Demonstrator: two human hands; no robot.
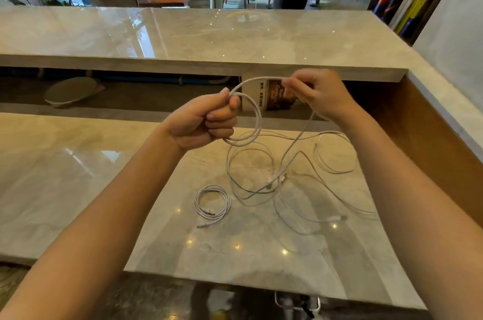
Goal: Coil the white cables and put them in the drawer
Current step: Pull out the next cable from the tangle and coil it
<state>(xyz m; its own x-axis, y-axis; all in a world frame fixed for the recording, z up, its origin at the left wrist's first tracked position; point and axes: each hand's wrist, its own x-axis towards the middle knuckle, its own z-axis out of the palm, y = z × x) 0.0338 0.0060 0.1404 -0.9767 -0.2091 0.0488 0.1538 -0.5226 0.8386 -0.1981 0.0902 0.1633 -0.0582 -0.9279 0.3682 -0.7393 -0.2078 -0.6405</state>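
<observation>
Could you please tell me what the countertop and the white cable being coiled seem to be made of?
The countertop: probably polished marble or similar stone; grey-beige veining, glossy reflections of lights. The white cable: likely flexible plastic or rubber sheath, matte; it bends smoothly into loops in the left hand.

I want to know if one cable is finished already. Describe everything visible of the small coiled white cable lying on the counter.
The coiled cable is thin and white, plastic-looking, wound into a small round ring of several turns. It lies flat, unheld, on the glossy marble-look counter. One plug end rests inside the ring; the other pokes out on the near side. Loose cables sprawl just to its right; whether they touch it is unclear.
</observation>
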